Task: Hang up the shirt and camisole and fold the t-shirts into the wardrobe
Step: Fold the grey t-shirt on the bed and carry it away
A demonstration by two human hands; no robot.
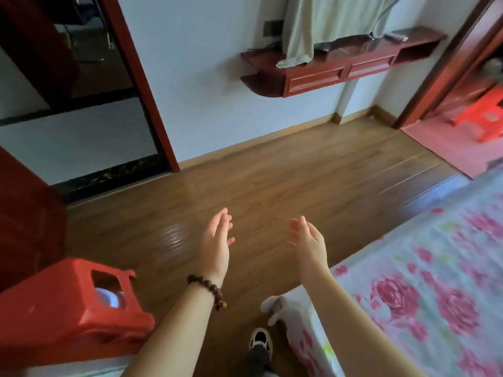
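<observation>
Wooden floor [272,172] lies left of the bed [435,268], and over it the left hand [215,240] and right hand [307,240] hang empty, fingers loose, palms facing. White cloth [275,306], perhaps a garment, drapes off the bed's near-left corner. A red stool [54,308] sits farther left.

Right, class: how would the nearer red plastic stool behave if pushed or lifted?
The nearer red plastic stool looks moulded and hollow, so probably light and stiff. On the glossy wooden floor it would likely slide easily. The hole in its top probably gives a finger hold.
</observation>
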